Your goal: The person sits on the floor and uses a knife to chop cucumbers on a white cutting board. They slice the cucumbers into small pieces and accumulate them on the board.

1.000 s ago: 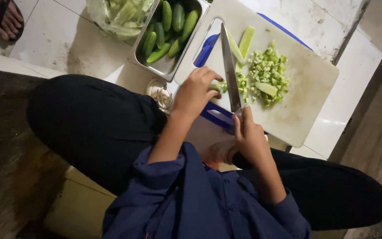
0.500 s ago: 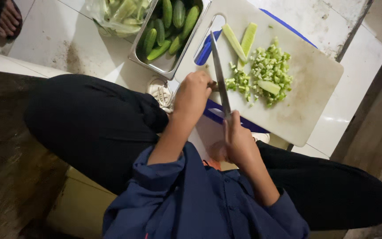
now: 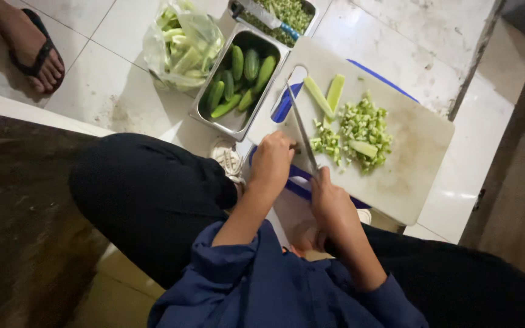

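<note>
White tiled floor (image 3: 123, 91) bears a pale cutting board (image 3: 414, 158) and steel tray (image 3: 238, 118).

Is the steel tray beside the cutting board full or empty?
Partly full: the steel tray holds several whole cucumbers at its far end, while bare metal shows at the near end.

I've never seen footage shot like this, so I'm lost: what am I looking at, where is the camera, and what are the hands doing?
The camera is worn on a seated person's head and looks down past the blue sleeves. No machine, just two bare hands. The right hand grips a long knife; the left hand rests at the near edge of a white cutting board beside it. On the board lie diced cucumber and two cucumber strips. Beyond it, on the tiled floor, stand a metal tray of whole cucumbers and a plastic bag of peelings. Another person's sandalled foot shows top left.
</note>
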